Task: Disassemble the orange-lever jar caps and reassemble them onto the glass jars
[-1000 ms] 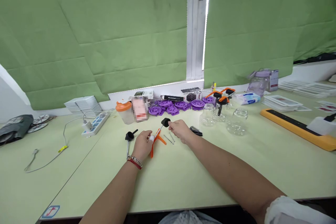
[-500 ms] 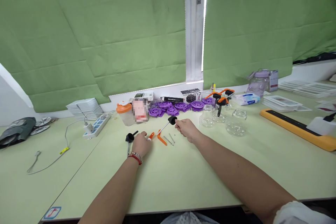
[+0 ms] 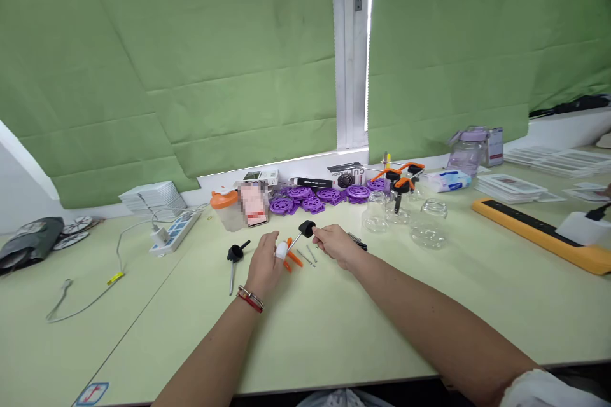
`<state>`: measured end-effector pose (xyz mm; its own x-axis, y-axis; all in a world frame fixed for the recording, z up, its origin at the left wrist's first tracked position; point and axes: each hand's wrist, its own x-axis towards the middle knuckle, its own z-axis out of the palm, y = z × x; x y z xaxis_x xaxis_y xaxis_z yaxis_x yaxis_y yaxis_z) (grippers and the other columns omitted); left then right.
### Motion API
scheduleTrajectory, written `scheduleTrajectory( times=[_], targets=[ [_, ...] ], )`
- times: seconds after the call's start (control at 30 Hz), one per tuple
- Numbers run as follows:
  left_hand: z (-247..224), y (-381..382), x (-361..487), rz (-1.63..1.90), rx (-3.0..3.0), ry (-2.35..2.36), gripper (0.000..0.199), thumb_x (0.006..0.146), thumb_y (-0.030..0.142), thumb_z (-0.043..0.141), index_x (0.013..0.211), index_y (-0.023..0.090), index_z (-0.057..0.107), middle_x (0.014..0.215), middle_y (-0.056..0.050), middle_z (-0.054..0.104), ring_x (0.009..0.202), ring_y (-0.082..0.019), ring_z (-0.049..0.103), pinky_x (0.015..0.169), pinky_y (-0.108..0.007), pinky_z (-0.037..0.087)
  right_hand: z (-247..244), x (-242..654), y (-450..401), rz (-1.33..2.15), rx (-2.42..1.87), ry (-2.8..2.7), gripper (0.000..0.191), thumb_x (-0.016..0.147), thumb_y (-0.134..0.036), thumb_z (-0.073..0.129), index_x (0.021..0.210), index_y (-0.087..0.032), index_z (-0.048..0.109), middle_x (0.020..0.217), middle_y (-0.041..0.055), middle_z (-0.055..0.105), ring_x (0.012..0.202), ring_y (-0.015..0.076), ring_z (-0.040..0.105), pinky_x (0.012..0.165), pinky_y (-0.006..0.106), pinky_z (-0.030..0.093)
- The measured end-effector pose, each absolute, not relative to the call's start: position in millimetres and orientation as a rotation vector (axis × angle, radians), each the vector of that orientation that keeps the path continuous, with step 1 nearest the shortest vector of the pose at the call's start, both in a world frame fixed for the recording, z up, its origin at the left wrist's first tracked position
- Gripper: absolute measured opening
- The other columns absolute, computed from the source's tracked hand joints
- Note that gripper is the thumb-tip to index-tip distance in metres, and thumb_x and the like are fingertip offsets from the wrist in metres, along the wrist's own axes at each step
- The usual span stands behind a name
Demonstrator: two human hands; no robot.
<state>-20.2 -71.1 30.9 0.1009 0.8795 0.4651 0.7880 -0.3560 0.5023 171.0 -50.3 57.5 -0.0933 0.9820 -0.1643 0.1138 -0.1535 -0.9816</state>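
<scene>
Jars point(image 3: 428, 230) right of the screws point(image 3: 305, 257)

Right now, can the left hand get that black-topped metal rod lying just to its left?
Probably yes: nothing visible stands between the left hand and the black-topped metal rod, though I can't tell whether that hand already grips the orange piece.

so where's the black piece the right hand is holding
In the head view, the black piece is just below the middle, pinched by the right hand, on a metal rod slanting down toward the left hand.
</scene>
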Motion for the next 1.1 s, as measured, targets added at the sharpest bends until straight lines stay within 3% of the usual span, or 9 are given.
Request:
scheduleTrajectory(
  times=[0.13, 0.2, 0.3, 0.37, 0.43, 0.53, 0.63, 0.8, 1.1],
  targets=[
    [34.2, -80.9, -12.4, 0.952, 2.252, 1.454, 0.062, 0.085, 0.027, 0.043, 0.143, 0.017, 0.025, 0.107, -0.011, 0.062, 0.083, -0.019, 0.061, 0.076, -0.033, 0.048, 57.2, 155.2, -64.9, 1.382, -1.244, -1.46, 0.035, 0.086, -0.039, 0.044, 0.064, -0.014, 0.056, 0.046, -0.0046, 0.041, 0.04, 0.0068, 0.031, 0.045, 0.023, 0.024],
    [38.7, -81.6, -19.3, 0.951, 2.274, 1.444, 0.062, 0.083, 0.02, 0.042, 0.143, 0.02, 0.028, 0.113, -0.01, 0.063, 0.092, -0.02, 0.061, 0.08, -0.033, 0.047, 57.7, 153.3, -68.5, 1.293, -1.203, -1.635, 0.039, 0.087, -0.044, 0.042, 0.067, -0.014, 0.058, 0.05, -0.0026, 0.046, 0.044, 0.0086, 0.037, 0.048, 0.023, 0.03],
    [54.5, -79.8, -50.1, 1.08, 2.18, 1.743, 0.056, 0.082, 0.019, 0.041, 0.138, 0.025, 0.039, 0.121, -0.008, 0.06, 0.096, -0.022, 0.061, 0.081, -0.033, 0.047, 65.0, 169.5, -62.4, 0.874, -1.238, -1.916, 0.044, 0.089, -0.049, 0.037, 0.076, -0.015, 0.062, 0.065, 0.0035, 0.058, 0.059, 0.0143, 0.049, 0.059, 0.026, 0.038],
    [66.9, -78.2, -82.1, 1.2, 1.959, 2.134, 0.057, 0.081, 0.021, 0.044, 0.137, 0.025, 0.039, 0.114, -0.01, 0.064, 0.093, -0.025, 0.063, 0.078, -0.035, 0.048, 73.3, 193.4, -49.9, 0.477, -1.31, -1.952, 0.037, 0.09, -0.044, 0.038, 0.093, -0.016, 0.062, 0.091, 0.0099, 0.062, 0.082, 0.0203, 0.054, 0.074, 0.032, 0.042],
    [74.1, -76.1, -117.5, 1.146, 1.669, 2.539, 0.059, 0.08, 0.026, 0.045, 0.138, 0.02, 0.037, 0.107, -0.016, 0.065, 0.091, -0.032, 0.063, 0.073, -0.04, 0.048, 80.6, 223.6, -33.8, 0.105, -1.448, -1.86, 0.032, 0.089, -0.032, 0.043, 0.11, -0.014, 0.058, 0.117, 0.0157, 0.054, 0.108, 0.0258, 0.047, 0.091, 0.037, 0.037],
    [68.6, -70.6, -162.5, 0.761, 1.339, 2.78, 0.066, 0.074, 0.03, 0.048, 0.137, 0.011, 0.036, 0.105, -0.026, 0.062, 0.09, -0.04, 0.062, 0.063, -0.042, 0.047, 82.8, 267.7, -12.0, -0.197, -1.724, -1.693, 0.035, 0.083, -0.024, 0.049, 0.115, -0.011, 0.055, 0.126, 0.0191, 0.046, 0.118, 0.031, 0.038, 0.099, 0.043, 0.031],
    [52.2, -62.5, -185.7, 0.467, 1.331, 2.617, 0.061, 0.065, 0.026, 0.054, 0.122, 0.005, 0.049, 0.098, -0.026, 0.063, 0.083, -0.037, 0.063, 0.057, -0.037, 0.047, 75.6, 298.0, -1.2, -0.362, -1.843, -1.613, 0.037, 0.079, -0.021, 0.052, 0.115, -0.01, 0.055, 0.131, 0.0189, 0.04, 0.122, 0.0336, 0.033, 0.099, 0.043, 0.03],
    [42.7, -52.6, -186.6, 0.323, 1.408, 2.589, 0.043, 0.059, 0.027, 0.055, 0.099, 0.011, 0.058, 0.091, -0.022, 0.064, 0.079, -0.036, 0.063, 0.055, -0.036, 0.045, 70.5, 323.4, 2.5, -0.452, -1.919, -1.546, 0.033, 0.082, -0.02, 0.046, 0.112, -0.013, 0.057, 0.133, 0.0173, 0.037, 0.124, 0.0337, 0.029, 0.097, 0.043, 0.031],
    [52.6, -55.8, -181.6, 0.166, 1.426, 2.58, 0.044, 0.066, 0.039, 0.052, 0.1, 0.012, 0.054, 0.1, -0.02, 0.062, 0.091, -0.034, 0.06, 0.06, -0.033, 0.045, 104.9, 366.1, 29.9, -0.036, -2.19, -1.545, 0.032, 0.085, -0.039, 0.045, 0.107, -0.023, 0.063, 0.113, 0.0136, 0.049, 0.089, 0.0247, 0.056, 0.077, 0.037, 0.042]
  ],
)
